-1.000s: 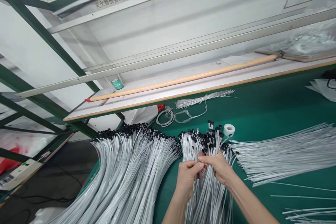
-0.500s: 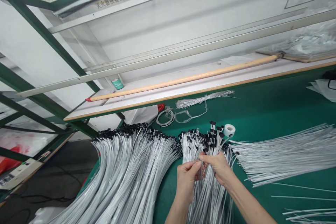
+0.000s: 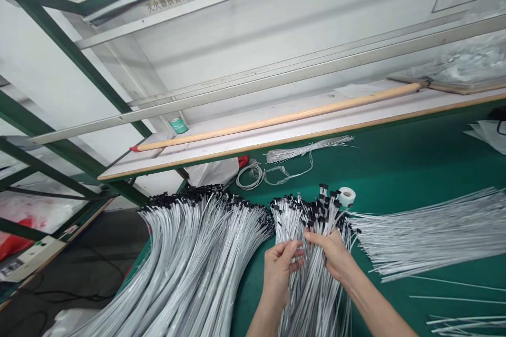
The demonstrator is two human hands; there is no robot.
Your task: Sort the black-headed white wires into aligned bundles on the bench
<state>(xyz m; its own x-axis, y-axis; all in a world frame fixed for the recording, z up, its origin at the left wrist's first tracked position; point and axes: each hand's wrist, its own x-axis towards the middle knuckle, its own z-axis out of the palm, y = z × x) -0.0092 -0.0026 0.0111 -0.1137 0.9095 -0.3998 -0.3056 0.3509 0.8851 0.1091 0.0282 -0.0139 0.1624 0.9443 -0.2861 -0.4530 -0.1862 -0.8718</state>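
Note:
A bundle of thin grey-white cables [image 3: 316, 284] with black connectors [image 3: 320, 213] at the far ends lies in front of me. My right hand [image 3: 336, 255] is closed around its upper part, just below the connectors, with the thumb pointing left. Left of it, my left hand [image 3: 279, 268] is at the edge of the same cables, thumb and forefinger together and the other fingers curled loosely. What lies in that pinch is too small to make out. Just beyond the left hand, another group of cables [image 3: 286, 221] with black ends adjoins the bundle.
Large bundles of similar cables [image 3: 190, 263] fill the left of the green table [image 3: 391, 168]. Loose cables [image 3: 430, 231] are spread at the right. A white tape roll [image 3: 346, 196] stands behind the connectors. Farther back are a coiled cable [image 3: 250, 176] and a shelf with a wooden pole [image 3: 276, 118].
My left hand has drawn slightly left and away from the right hand, its fingers loosening apart. My right hand keeps its hold on the cables.

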